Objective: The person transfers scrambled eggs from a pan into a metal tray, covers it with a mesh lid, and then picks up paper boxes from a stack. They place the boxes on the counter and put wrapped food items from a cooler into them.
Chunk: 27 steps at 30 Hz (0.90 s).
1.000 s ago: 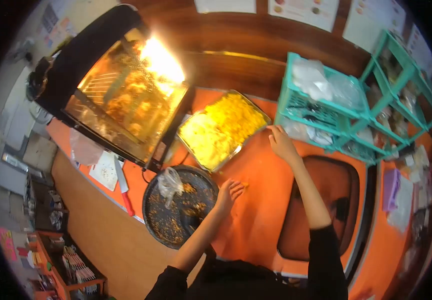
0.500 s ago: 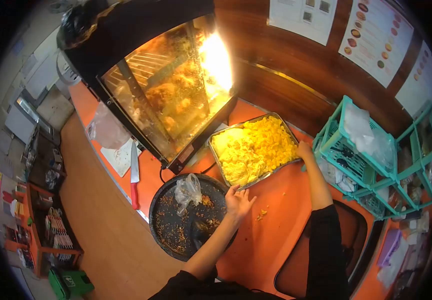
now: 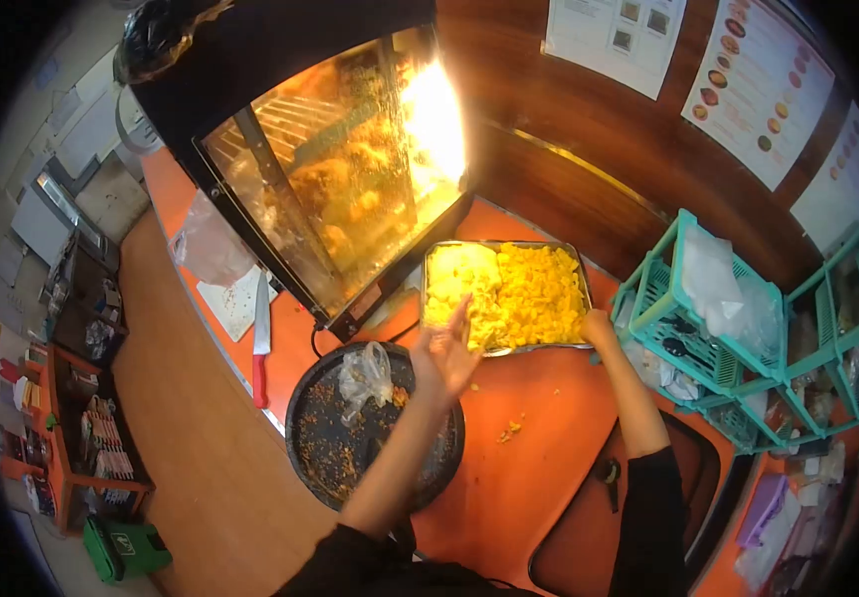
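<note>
Left hand [image 3: 446,350] reached over near edge of tray [image 3: 579,269] on orange table [image 3: 539,468], fingers spread above yellow food [image 3: 529,294]. Right hand [image 3: 598,327] gripped tray's right corner, fingertips hidden.

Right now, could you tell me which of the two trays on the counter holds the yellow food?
The rectangular metal tray beside the glass warmer, which both hands touch. The round dark tray nearer the person carries only crumbs and a crumpled plastic bag.

Orange counter [image 3: 549,468] against a dark wood wall [image 3: 549,119] hung with menu sheets [image 3: 763,85] — tan floor [image 3: 191,438] alongside.
</note>
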Each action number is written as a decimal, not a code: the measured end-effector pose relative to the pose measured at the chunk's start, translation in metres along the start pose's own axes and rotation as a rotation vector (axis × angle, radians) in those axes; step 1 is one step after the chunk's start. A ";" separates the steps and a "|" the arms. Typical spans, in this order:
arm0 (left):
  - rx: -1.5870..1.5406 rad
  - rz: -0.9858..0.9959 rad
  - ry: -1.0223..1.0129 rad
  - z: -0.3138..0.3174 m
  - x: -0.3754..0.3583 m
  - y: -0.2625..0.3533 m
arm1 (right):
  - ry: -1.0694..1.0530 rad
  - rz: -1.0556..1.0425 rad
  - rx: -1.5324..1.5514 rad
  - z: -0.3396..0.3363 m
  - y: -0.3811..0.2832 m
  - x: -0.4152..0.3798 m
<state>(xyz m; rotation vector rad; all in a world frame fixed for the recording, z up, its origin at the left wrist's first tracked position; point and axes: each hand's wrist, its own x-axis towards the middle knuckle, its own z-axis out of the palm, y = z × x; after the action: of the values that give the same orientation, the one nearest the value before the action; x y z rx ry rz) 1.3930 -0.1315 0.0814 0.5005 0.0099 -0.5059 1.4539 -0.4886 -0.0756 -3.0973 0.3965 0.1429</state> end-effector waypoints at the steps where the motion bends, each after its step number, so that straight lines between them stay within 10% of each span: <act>1: 0.009 0.040 0.014 0.010 0.001 0.005 | -0.157 0.028 0.018 0.008 0.004 0.010; 5: 0.063 -0.217 0.091 -0.014 -0.028 -0.008 | -0.022 0.353 0.286 -0.032 -0.035 -0.026; 13: 0.003 -0.354 0.467 -0.069 -0.006 -0.064 | 0.039 0.250 0.164 -0.025 -0.068 -0.082; 27: 0.208 -0.216 0.355 -0.082 0.009 -0.075 | -0.149 0.333 0.574 -0.040 -0.105 -0.189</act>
<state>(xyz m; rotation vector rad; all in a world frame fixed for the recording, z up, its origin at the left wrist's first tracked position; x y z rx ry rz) 1.3753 -0.1545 -0.0266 0.7939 0.3579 -0.6274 1.3015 -0.3403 -0.0179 -2.4241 0.7837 0.2167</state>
